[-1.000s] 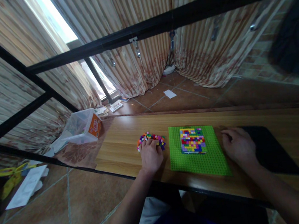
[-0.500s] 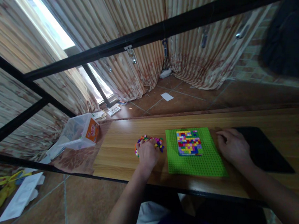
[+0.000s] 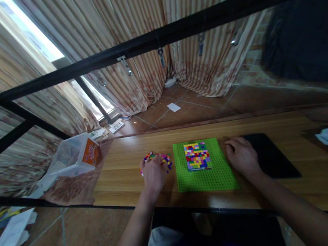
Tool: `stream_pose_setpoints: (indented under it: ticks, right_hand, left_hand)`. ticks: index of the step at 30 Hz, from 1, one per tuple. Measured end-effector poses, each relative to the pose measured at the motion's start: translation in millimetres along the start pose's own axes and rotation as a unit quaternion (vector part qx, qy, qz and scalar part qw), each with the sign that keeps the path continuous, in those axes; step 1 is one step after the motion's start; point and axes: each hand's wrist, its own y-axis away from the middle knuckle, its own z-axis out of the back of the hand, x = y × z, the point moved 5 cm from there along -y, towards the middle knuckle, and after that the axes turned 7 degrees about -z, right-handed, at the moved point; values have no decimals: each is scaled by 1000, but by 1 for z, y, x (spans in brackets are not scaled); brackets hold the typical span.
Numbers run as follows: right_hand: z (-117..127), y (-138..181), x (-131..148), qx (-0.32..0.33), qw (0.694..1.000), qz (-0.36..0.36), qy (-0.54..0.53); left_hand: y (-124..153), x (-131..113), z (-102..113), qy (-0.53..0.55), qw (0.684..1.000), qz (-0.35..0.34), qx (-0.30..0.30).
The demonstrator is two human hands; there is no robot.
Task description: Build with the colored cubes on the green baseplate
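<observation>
Head view: left of the green studded baseplate [image 3: 218,178], the left hand [image 3: 154,174], fingers bent, dips among loose toy bricks [image 3: 168,161], any hold hidden. On the baseplate: a multicoloured brick mosaic [image 3: 197,155]. Right of it, the right hand [image 3: 241,155] lies half-curled, contents unclear.

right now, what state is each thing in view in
left hand: fingers bent down at the loose bricks; whether it grips one is hidden
right hand: fingers curled, beside the baseplate
loose bricks: heaped, mixed colours, partly covered
baseplate: flat, partly covered
brick panel: lying on the baseplate
mat: flat, partly hidden
bin: open
curtains: parted at left
</observation>
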Motion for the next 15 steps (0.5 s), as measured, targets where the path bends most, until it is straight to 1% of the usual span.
stream_pose_setpoints:
  ticks: [4, 8, 12, 15]
  right_hand:
    - [0, 0, -1, -6, 1000, 1, 2]
    - [0, 0, -1, -1, 1000, 2, -4]
    - [0, 0, 0, -2, 1000, -8, -8]
    - [0, 0, 0, -2, 1000, -11, -16]
  left_hand:
    - [0, -16, 9, 50, 998, -18, -30]
    - [4, -47, 14, 122, 988, -83, -55]
    - [8, -79, 10, 160, 973, -160, -45]
    - [9, -97, 6, 168, 968, -183, -22]
